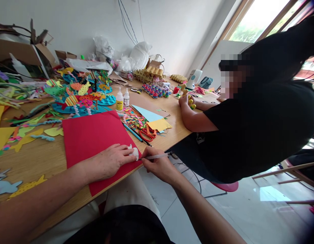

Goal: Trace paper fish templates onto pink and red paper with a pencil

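A small white paper cutout (133, 152) lies on a sheet of red paper (96, 135), close to its right corner at the table edge. My left hand (112, 160) rests flat on the red sheet, fingers stretched out, their tips pressing on the cutout. Pinched in my right hand (157, 165) is a pen (159, 156) with a pale, translucent barrel. Its tip meets the right edge of the cutout, and the barrel's other end points off to the right, past the table edge.
Beyond the red sheet stand two glue bottles (119, 100). Red-handled scissors (147, 133), a blue pencil (132, 132) and paper scraps lie to the right. Colourful paper fish (80, 93) crowd the left. A person in black (253, 128) sits at right, hands on a yellow piece.
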### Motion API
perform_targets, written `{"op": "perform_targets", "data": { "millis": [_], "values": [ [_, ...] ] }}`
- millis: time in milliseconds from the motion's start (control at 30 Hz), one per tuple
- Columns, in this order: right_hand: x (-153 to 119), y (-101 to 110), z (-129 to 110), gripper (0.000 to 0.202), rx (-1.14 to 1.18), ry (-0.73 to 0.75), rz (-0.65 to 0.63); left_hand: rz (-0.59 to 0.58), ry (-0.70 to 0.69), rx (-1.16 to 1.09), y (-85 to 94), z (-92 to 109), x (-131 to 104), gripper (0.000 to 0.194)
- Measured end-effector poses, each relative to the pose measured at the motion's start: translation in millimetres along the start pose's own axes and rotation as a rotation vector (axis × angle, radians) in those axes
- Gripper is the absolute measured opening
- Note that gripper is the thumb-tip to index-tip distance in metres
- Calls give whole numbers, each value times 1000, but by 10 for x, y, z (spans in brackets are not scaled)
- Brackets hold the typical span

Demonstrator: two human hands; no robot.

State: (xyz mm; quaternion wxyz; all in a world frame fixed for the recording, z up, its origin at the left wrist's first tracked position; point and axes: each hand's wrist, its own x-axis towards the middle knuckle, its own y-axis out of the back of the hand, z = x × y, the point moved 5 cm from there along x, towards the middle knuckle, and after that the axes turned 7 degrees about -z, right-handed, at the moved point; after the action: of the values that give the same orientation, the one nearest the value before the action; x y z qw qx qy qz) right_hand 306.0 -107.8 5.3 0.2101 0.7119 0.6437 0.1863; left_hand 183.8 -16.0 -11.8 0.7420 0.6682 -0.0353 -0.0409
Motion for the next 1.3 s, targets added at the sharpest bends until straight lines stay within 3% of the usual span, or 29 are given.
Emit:
{"op": "perform_targets", "data": {
  "millis": [400,967,1300],
  "values": [
    [6,7,-19,8,-80,25,-15,19,-6,-19,13,1,-6,48],
    [50,-35,-1,9,18,28,-63,0,2,-10,18,11,-2,47],
    [40,49,7,10,14,24,-50,29,-7,-49,20,-1,-10,49]
  ]
}}
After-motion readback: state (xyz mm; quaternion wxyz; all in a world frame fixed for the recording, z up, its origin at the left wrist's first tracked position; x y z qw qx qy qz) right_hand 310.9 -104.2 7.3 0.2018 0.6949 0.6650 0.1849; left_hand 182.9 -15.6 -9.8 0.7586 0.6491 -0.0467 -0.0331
